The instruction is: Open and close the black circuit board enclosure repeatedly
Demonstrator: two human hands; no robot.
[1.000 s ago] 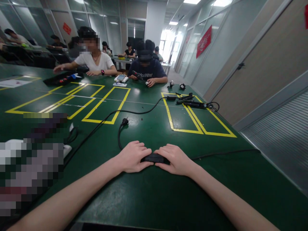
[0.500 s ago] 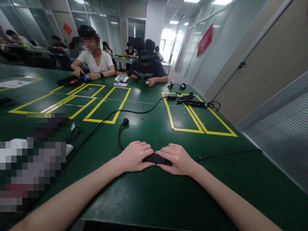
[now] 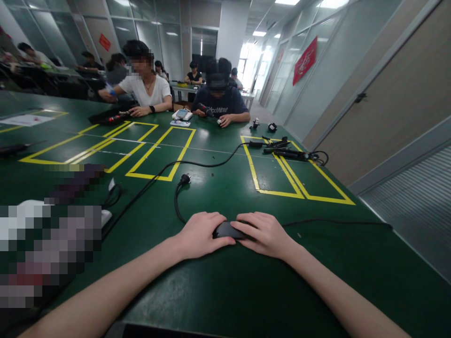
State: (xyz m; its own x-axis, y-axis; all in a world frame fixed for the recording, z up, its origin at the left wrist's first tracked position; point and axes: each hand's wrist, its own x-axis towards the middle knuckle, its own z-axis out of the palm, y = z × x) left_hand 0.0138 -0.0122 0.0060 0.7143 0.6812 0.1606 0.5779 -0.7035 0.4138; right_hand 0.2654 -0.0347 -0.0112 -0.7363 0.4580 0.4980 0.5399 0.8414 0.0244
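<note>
A black power adapter (image 3: 228, 230) is held low over the green table, or on it; I cannot tell which. My left hand (image 3: 201, 235) wraps round its left end, with the thumb along the near side. My right hand (image 3: 262, 234) grips the right end, fingers over the top. From behind the left hand a black cord curves away to a power plug (image 3: 184, 179) lying on the table. Another thin black cord (image 3: 327, 220) runs from the right hand towards the table's right edge. Both palms and the adapter's ends are hidden.
Yellow tape outlines (image 3: 253, 164) mark the green table (image 3: 225, 295). A long black cable (image 3: 197, 165) crosses it to a pile of black gear (image 3: 292, 154). Blurred items (image 3: 59, 244) sit at left. Two people work opposite, one holding a dark tool (image 3: 206, 110).
The adapter has turned in my hands, so its smooth top face shows more. The view has shifted slightly. Across the table, the person in white has moved a hand outward with a blue thing.
</note>
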